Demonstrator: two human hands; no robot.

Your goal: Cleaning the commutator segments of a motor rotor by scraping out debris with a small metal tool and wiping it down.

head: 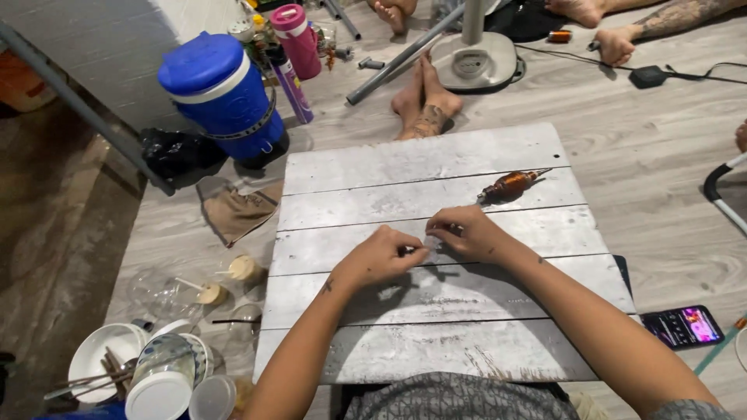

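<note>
Both hands meet near the middle of the white plank tabletop (436,342). The left hand (380,257) and right hand (465,231) pinch a tiny part (424,245), too small to identify, between narrow fingertips; this looks like fine fitting work, calling for steady fingers. An amber-handled tool (510,185) lies toward the far right edge. Grey plank floor (654,148) surrounds the tabletop, with a blue cooler (222,93) beyond the far left corner.

Both forearms stretched forward, left hand (379,257) and right hand (461,231) nearly touching, fingers curled and pinched together.
</note>
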